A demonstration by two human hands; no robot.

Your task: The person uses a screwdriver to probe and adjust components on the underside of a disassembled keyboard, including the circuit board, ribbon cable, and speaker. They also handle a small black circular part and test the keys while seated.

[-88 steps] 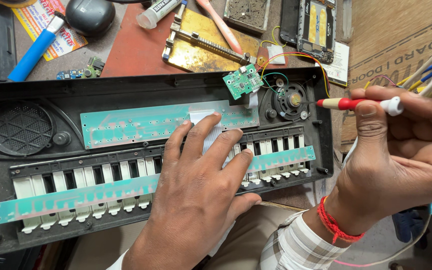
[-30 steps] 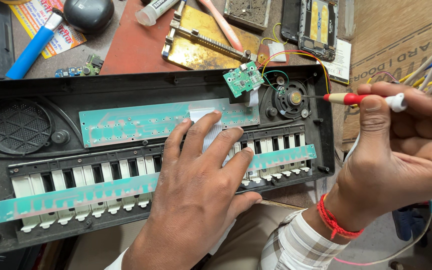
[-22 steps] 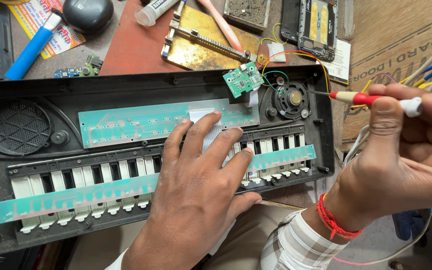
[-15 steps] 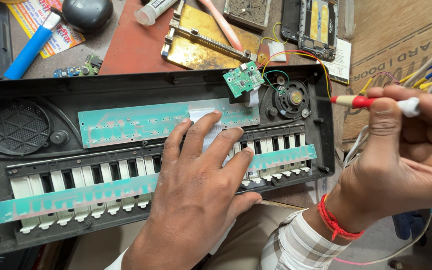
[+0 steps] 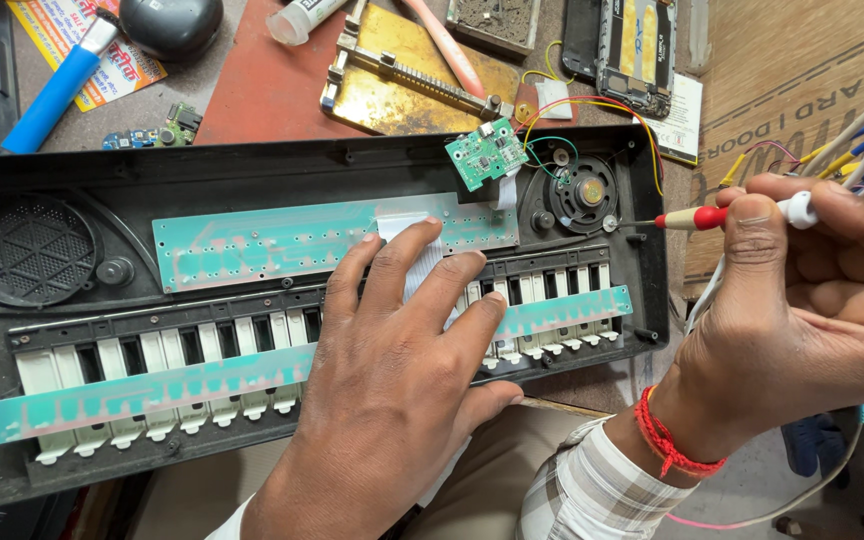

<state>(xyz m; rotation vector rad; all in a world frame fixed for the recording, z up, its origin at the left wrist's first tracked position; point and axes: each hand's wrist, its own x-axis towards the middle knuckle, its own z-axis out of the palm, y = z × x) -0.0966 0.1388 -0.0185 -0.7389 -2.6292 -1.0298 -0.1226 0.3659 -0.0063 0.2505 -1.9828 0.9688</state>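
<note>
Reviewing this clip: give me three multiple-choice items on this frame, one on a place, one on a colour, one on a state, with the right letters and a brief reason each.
1. Where does the left hand rest?
A. on the opened keyboard's key row and white ribbon cable
B. on the blue-handled tool
C. on the round speaker

2. What colour is the small circuit board propped by the speaker?
A. red
B. green
C. black

3. What is the right hand doing?
A. lying flat and empty
B. gripping a red-and-white screwdriver
C. holding a phone

Answers: 1 A, the palm and fingers lie across the keys and cable. 2 B, its face is plainly green. 3 B, thumb and fingers pinch the handle, tip by the speaker.
</note>
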